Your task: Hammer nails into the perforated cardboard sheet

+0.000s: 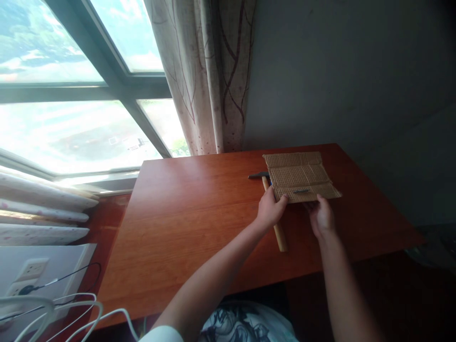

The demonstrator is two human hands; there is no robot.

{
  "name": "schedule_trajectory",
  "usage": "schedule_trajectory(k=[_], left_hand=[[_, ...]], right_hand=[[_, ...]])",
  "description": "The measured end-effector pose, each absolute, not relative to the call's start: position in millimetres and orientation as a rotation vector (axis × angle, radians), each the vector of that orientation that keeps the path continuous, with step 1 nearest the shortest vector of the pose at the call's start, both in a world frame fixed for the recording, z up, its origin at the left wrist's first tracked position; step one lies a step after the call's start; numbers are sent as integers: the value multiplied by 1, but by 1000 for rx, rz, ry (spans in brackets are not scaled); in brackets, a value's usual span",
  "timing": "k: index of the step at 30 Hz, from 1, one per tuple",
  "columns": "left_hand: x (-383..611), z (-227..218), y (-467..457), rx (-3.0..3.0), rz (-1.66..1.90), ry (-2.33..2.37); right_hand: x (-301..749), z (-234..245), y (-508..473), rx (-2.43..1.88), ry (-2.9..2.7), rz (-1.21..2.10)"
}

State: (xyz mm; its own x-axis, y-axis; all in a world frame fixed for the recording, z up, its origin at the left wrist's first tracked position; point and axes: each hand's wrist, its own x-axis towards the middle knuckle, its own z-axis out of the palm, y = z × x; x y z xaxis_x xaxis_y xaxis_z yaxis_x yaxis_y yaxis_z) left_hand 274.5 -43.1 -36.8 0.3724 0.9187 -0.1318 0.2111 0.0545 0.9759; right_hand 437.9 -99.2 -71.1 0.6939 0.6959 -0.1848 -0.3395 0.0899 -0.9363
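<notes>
Both hands hold a creased, brown piece of cardboard [297, 175] by its near edge, tilted above the table. My left hand [271, 207] grips its near left corner, thumb on top and fingers underneath. Toward the near right, my right hand [322, 214] pinches the same edge with the thumb on top. A small, thin dark metal piece, perhaps a nail [301, 191], lies on the cardboard between my thumbs. Beneath the cardboard and my left hand rests a hammer [280, 237] with a pale wooden handle; its dark head is partly hidden. A bit of something blue shows beside the cardboard's left edge.
The reddish-brown wooden table [188, 223] extends left and right of my hands. Behind it are a curtain [203, 76] and a grey wall [331, 71]. Windows stand at the left. White cables [96, 313] loop at the lower left, near a wall socket [33, 270].
</notes>
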Motion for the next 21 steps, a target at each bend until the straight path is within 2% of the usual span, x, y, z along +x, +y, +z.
schedule_trajectory(k=[21], left_hand=[[282, -41, -29, 1407, 729, 1114]], right_hand=[[443, -75, -84, -1242, -370, 847]])
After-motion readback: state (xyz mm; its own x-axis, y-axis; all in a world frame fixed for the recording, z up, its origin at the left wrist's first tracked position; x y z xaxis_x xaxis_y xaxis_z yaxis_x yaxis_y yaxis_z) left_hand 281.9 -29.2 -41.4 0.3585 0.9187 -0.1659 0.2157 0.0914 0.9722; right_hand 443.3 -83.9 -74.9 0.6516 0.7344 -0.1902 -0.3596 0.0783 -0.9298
